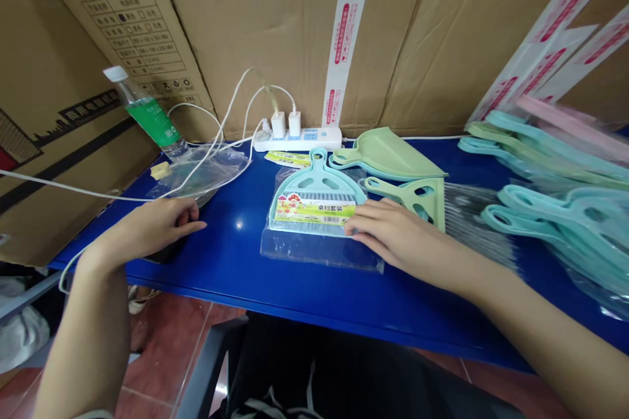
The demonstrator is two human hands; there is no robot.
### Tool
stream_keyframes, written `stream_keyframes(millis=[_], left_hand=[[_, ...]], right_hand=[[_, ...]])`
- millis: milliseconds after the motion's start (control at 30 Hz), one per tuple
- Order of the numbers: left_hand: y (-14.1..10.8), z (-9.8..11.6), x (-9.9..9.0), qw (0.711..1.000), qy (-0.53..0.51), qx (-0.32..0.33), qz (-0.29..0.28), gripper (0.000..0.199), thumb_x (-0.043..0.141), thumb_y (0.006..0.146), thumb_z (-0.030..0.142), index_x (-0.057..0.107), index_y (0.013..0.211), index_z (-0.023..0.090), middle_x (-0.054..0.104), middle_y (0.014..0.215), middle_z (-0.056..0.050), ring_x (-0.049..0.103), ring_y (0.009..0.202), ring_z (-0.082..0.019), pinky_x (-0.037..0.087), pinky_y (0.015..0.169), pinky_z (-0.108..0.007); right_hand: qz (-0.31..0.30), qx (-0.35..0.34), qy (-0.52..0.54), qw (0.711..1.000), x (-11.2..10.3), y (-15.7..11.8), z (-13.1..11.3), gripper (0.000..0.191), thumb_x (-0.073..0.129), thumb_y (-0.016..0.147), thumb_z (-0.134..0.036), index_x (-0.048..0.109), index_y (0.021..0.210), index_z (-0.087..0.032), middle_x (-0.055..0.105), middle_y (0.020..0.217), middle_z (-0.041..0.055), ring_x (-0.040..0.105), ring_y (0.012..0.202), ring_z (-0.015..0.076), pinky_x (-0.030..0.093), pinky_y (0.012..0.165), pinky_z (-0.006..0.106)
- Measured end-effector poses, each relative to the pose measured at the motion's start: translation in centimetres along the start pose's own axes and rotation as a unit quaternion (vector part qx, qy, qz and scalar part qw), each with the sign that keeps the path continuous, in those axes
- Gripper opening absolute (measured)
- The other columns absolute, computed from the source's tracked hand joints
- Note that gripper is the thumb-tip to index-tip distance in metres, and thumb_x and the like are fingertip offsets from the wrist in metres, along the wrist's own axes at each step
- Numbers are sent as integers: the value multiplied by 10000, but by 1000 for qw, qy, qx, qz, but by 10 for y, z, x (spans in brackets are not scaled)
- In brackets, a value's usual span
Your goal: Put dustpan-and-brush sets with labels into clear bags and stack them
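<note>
A light-blue mini dustpan and brush set with a printed label sits in a clear plastic bag (314, 209) in the middle of the blue table (236, 262). My right hand (393, 232) lies flat on the bag's right side, fingers pressing near the label. My left hand (157, 226) rests on the table's left edge, fingers curled over a dark object I cannot make out. Just behind my right hand lie a loose green dustpan (393, 154) and a green brush (417, 200).
A white power strip (299, 137) with two chargers and cables lies by the cardboard wall. A water bottle (147, 114) leans at the left above a pile of clear bags (206, 170). Several bagged blue, green and pink dustpan sets (555, 196) fill the right side.
</note>
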State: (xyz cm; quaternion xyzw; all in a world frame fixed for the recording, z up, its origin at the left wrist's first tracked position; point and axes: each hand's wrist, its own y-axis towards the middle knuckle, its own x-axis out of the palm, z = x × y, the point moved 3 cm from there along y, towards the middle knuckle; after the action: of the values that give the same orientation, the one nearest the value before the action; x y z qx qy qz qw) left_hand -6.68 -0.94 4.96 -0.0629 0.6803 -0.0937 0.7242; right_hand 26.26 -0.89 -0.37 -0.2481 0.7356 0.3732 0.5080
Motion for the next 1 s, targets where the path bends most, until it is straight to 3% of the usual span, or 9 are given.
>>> stream_keyframes(millis=[233, 400, 567, 700, 1000], left_hand=[[-8, -45, -8, 994, 25, -92, -47, 286, 643, 646, 511, 593, 639, 230, 627, 591, 30, 561, 611, -185, 375, 605, -258], [-7, -75, -9, 983, 5, -154, -104, 255, 656, 577, 466, 561, 571, 229, 539, 475, 50, 495, 527, -163, 349, 548, -240], [-3, -73, -6, 973, -30, -187, -133, 261, 626, 492, 456, 502, 535, 232, 469, 470, 49, 435, 503, -150, 341, 526, -244], [-1, -63, -5, 977, -41, -158, -134, 298, 597, 461, 451, 392, 492, 237, 381, 451, 66, 367, 506, -134, 291, 521, -234], [4, -56, -4, 982, -71, -110, -135, 349, 596, 443, 493, 364, 480, 235, 344, 466, 77, 316, 523, -121, 251, 521, -234]], right_hand=[[0, -1, 4, 1000, 1, -1, 0, 293, 368, 976, -190, 644, 882, -217, 711, 869, 69, 650, 814, 224, 473, 759, 399], [4, -3, 4, 1000, 1, 0, 1, 301, 363, 976, -189, 645, 878, -220, 712, 862, 70, 644, 800, 222, 463, 748, 391], [-2, 1, 4, 1000, 2, 0, 1, 296, 367, 976, -187, 647, 884, -220, 714, 871, 69, 643, 803, 220, 462, 752, 390], [2, -4, -6, 1000, 2, 0, 1, 300, 363, 981, -188, 646, 884, -210, 712, 867, 70, 648, 801, 225, 465, 742, 393], [6, -3, -2, 1000, 1, 0, 1, 294, 374, 973, -188, 650, 882, -232, 721, 876, 62, 659, 817, 224, 486, 742, 388]])
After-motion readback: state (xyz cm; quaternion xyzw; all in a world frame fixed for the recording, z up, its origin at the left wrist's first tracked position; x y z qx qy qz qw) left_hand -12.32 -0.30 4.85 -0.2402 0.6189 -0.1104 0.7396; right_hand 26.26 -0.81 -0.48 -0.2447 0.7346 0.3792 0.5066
